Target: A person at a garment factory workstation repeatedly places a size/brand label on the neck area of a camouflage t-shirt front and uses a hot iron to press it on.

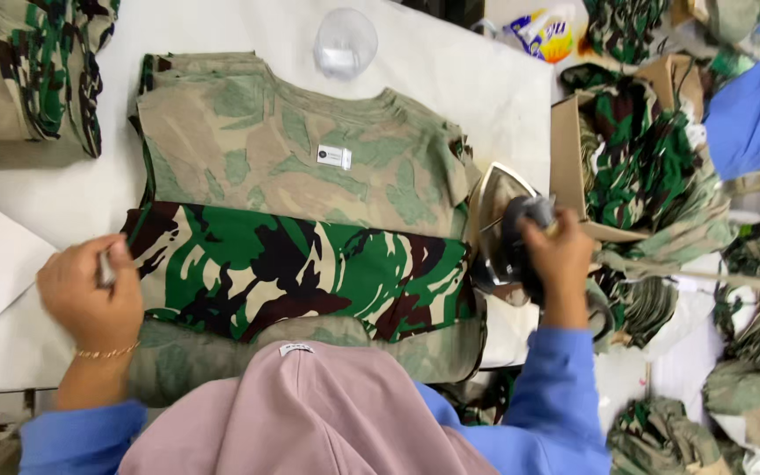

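Overhead view of a pressing station. A camouflage shirt (301, 220) lies flat on the white counter (450, 62), turned inside out so that its pale reverse and a small white label (333, 157) face up; its lower part is folded back, showing the bright green, brown and black face of the cloth. The left hand (90, 295) is closed on the folded edge at the shirt's left side, pinching the cloth together with what seems a small grey object, too blurred to identify. The right hand (560, 255) is clenched round the dark handle of an iron (499, 229), which stands tilted just off the shirt's right edge, its soleplate partly raised and facing the garment.

To do the step well, judged from this arrangement: the fold should be held taut and straight by the left hand, clear of the soleplate's path, so that the iron meets flat cloth with no creases trapped beneath.

A clear plastic dome (345, 42) rests on the counter beyond the collar. A stack of folded camouflage garments (32, 75) lies at far left, and a cardboard box (573, 149) with more camouflage cloth stands at right. Another person's blue sleeve (758, 105) enters at upper right.
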